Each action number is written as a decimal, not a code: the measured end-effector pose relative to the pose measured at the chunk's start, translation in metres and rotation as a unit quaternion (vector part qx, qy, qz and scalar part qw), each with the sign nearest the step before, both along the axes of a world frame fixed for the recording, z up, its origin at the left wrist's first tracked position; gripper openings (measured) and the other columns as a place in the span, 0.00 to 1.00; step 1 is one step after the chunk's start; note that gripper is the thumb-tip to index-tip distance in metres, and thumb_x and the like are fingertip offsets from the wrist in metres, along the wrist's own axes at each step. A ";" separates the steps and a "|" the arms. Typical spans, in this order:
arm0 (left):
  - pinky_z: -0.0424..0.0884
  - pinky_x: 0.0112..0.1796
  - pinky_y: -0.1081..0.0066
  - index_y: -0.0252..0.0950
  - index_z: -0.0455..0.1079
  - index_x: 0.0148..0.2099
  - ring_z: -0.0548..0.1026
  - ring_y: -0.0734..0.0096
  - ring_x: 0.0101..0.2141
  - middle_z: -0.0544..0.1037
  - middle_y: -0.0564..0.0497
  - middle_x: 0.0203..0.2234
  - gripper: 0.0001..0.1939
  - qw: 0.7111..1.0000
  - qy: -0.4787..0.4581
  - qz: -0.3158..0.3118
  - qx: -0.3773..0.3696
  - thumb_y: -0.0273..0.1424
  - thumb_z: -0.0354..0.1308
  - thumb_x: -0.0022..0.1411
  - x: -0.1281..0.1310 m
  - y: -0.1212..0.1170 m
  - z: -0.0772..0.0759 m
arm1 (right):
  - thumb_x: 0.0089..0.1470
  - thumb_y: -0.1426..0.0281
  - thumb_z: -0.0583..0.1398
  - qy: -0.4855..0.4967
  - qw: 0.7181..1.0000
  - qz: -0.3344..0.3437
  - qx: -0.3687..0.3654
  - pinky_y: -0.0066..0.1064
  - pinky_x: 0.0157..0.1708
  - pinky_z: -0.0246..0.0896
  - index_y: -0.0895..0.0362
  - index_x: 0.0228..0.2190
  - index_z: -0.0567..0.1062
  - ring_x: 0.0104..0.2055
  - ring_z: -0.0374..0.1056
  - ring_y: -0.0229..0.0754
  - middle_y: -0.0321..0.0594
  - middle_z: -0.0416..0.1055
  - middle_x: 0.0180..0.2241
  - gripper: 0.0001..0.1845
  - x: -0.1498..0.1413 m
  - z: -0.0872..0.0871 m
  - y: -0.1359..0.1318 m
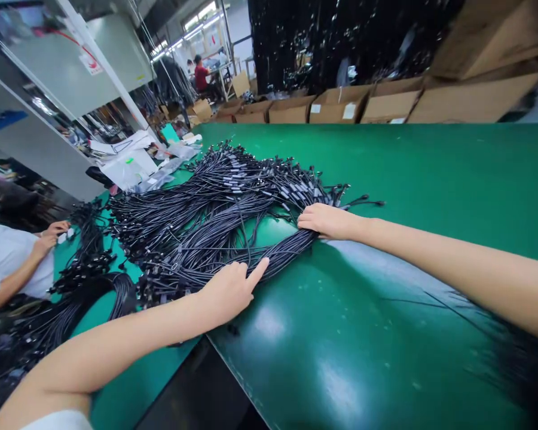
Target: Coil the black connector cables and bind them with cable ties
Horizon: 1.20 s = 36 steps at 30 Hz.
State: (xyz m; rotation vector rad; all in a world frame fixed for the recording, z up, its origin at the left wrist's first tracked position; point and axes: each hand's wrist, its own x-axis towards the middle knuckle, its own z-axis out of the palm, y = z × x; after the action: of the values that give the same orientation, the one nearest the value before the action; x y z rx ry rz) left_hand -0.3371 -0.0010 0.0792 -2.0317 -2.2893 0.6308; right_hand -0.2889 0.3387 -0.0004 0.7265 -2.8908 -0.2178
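Observation:
A big heap of thin black cables point(192, 209) with small connectors on their ends lies on the green table. My right hand point(329, 221) is closed around a cable bundle point(291, 251) near its right end, beside the grey sleeves on the cables. Lower and to the left, my left hand point(231, 292) has its fingers curled over the same bundle, its thumb stretched along the top. The undersides of both grips are hidden. One cable end point(372, 202) sticks out past my right hand.
A co-worker's hands point(51, 233) hold a small white piece at the left, beside more black cables point(85, 239). Cardboard boxes point(291, 110) line the table's far edge. Papers and plastic bags point(130, 164) lie at the back left. A dark blurred bundle point(511, 346) is at the lower right.

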 end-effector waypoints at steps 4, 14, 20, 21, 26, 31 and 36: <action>0.60 0.54 0.56 0.28 0.47 0.68 0.66 0.49 0.55 0.68 0.33 0.56 0.49 0.998 -0.029 0.023 0.058 0.52 0.59 0.56 -0.023 -0.006 0.003 | 0.51 0.74 0.59 -0.027 0.999 -0.010 0.021 0.38 0.41 0.51 0.57 0.33 0.71 0.41 0.62 0.48 0.45 0.72 0.36 0.05 0.033 0.010 -0.011; 0.55 0.59 0.49 0.24 0.63 0.57 0.62 0.41 0.59 0.65 0.25 0.58 0.47 0.998 -0.045 -0.023 0.027 0.54 0.66 0.45 -0.013 -0.028 -0.029 | 0.42 0.68 0.65 -0.116 0.990 -0.005 0.075 0.38 0.49 0.50 0.59 0.40 0.71 0.47 0.65 0.49 0.48 0.72 0.45 0.21 0.064 0.013 -0.045; 0.57 0.59 0.52 0.30 0.63 0.57 0.64 0.45 0.59 0.67 0.35 0.59 0.32 0.998 -0.041 -0.021 0.045 0.43 0.62 0.55 0.017 -0.035 -0.034 | 0.47 0.65 0.65 -0.108 0.988 -0.029 0.102 0.36 0.38 0.48 0.59 0.37 0.70 0.34 0.66 0.46 0.45 0.73 0.31 0.17 0.100 0.021 -0.056; 0.55 0.60 0.50 0.30 0.64 0.56 0.63 0.45 0.60 0.68 0.36 0.58 0.31 0.998 -0.036 -0.028 0.045 0.43 0.62 0.56 0.026 -0.036 -0.036 | 0.48 0.65 0.64 -0.101 0.990 -0.027 0.097 0.35 0.38 0.47 0.58 0.36 0.70 0.34 0.66 0.46 0.44 0.72 0.31 0.15 0.114 0.019 -0.058; 0.61 0.56 0.53 0.23 0.65 0.55 0.66 0.45 0.58 0.70 0.29 0.54 0.30 0.998 -0.022 -0.048 0.043 0.40 0.62 0.57 0.064 -0.023 -0.047 | 0.50 0.65 0.62 -0.093 0.994 -0.012 0.063 0.36 0.40 0.47 0.56 0.32 0.68 0.34 0.65 0.44 0.42 0.72 0.30 0.10 0.157 0.012 -0.040; 0.71 0.35 0.62 0.23 0.53 0.64 0.78 0.52 0.38 0.78 0.35 0.39 0.35 0.994 -0.076 0.074 0.011 0.42 0.55 0.64 0.063 0.043 -0.044 | 0.49 0.66 0.62 -0.104 0.978 -0.155 0.090 0.37 0.38 0.48 0.55 0.32 0.69 0.36 0.66 0.48 0.45 0.74 0.32 0.08 0.134 0.018 0.027; 0.72 0.38 0.66 0.20 0.52 0.64 0.76 0.54 0.43 0.76 0.33 0.45 0.44 0.991 -0.124 0.037 0.018 0.49 0.57 0.60 0.073 0.071 -0.046 | 0.45 0.69 0.63 -0.106 0.972 -0.191 0.083 0.42 0.40 0.52 0.53 0.33 0.71 0.39 0.67 0.52 0.48 0.75 0.34 0.10 0.133 0.021 0.073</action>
State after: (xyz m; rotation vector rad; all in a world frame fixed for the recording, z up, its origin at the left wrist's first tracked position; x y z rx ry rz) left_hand -0.2640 0.0702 0.0330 -2.1252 -2.4970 0.3532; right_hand -0.1562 0.4113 0.0205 0.2150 -3.2259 -0.4578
